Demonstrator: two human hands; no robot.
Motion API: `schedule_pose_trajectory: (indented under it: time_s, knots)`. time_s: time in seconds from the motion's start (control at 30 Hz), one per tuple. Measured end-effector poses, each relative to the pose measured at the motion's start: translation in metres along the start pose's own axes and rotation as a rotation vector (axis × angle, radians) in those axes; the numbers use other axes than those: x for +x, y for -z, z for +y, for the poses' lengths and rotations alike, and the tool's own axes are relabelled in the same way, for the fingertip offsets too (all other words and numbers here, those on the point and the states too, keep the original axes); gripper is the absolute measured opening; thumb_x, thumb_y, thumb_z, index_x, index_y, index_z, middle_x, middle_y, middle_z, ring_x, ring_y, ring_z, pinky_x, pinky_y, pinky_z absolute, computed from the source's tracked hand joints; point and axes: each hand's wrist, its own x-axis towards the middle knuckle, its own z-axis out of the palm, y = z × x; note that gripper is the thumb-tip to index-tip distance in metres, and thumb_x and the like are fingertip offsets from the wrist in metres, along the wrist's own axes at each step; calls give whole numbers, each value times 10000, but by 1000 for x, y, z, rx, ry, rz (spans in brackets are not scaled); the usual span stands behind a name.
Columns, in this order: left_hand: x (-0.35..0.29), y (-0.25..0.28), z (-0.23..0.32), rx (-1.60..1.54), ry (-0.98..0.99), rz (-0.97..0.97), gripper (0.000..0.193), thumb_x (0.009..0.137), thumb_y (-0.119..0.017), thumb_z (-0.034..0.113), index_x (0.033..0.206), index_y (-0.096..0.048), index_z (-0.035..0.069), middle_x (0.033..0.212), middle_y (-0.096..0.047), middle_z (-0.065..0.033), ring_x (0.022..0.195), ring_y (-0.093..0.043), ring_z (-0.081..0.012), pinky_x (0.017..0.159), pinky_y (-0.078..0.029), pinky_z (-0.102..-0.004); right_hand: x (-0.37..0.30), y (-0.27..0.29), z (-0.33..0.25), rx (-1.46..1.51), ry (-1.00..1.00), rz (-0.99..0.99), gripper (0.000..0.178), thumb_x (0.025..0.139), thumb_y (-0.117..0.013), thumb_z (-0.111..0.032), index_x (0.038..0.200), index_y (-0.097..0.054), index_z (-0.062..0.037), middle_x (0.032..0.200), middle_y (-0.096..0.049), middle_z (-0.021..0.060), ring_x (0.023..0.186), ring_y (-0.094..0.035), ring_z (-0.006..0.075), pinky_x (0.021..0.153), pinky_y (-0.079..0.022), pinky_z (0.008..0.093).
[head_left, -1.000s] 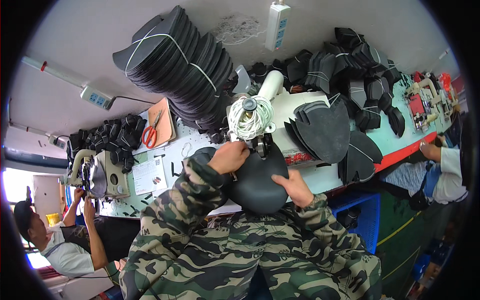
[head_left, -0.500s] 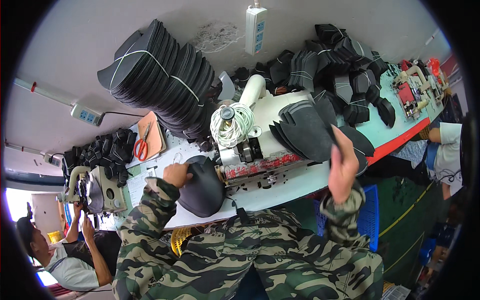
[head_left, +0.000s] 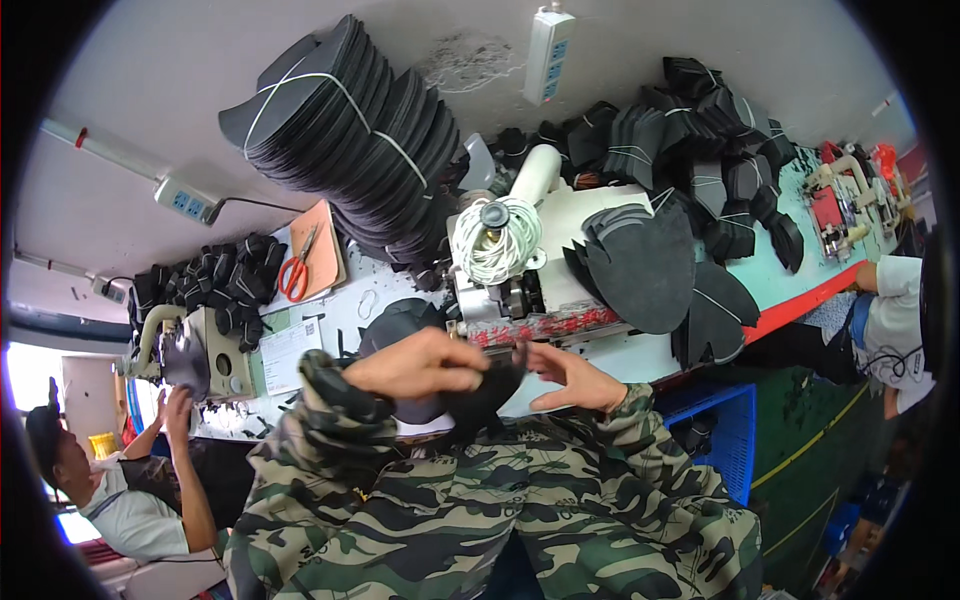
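Fingers of our left hand pinched on black cut piece; right hand half-open, fingertips at its right edge. Piece sits between both hands, just before sewing machine (long axis unclear). Left hand nearer, carrying it.

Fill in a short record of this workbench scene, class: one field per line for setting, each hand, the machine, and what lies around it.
setting: crowded workbench seen from a head camera
left hand: grip closed on a black fabric piece
right hand: open, fingers spread, touching the same piece's edge
machine: sewing machine topped by a white thread cone
surroundings: tied stack of black cut pieces; orange scissors; loose black pieces
others: a person seated at the left
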Motion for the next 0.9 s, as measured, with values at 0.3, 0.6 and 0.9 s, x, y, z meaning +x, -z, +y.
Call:
schedule_pose_trajectory:
  time_s: [0.3,0.6,0.9]
  knots:
    - [60,-10,-52,336,504,379,292,891,-533,232,1003,-614,-26,828,-640,-228,840,-620,-402,796,-472,-449,13,-8,12,182,-195,540,248,808,-651,-75,1002,-607,74,889,-664,101,749,-605,120,666,-496,271]
    - [77,12,-69,480,40,440,291,886,-542,233,1042,-601,-5,893,-641,-217,868,-609,-399,780,-477,-447,-26,-36,-16,691,-466,405,235,870,-636,-121,1071,-617,-1,1028,-643,87,837,-642,166,766,-554,311]
    - [-44,27,-130,1100,704,210,347,857,-591,381,1049,-611,92,843,-671,-174,720,-651,-359,623,-501,-462,-35,67,-99,-858,153,1028,326,881,-550,-113,1167,-557,43,1133,-608,168,1042,-578,276,895,-446,363]
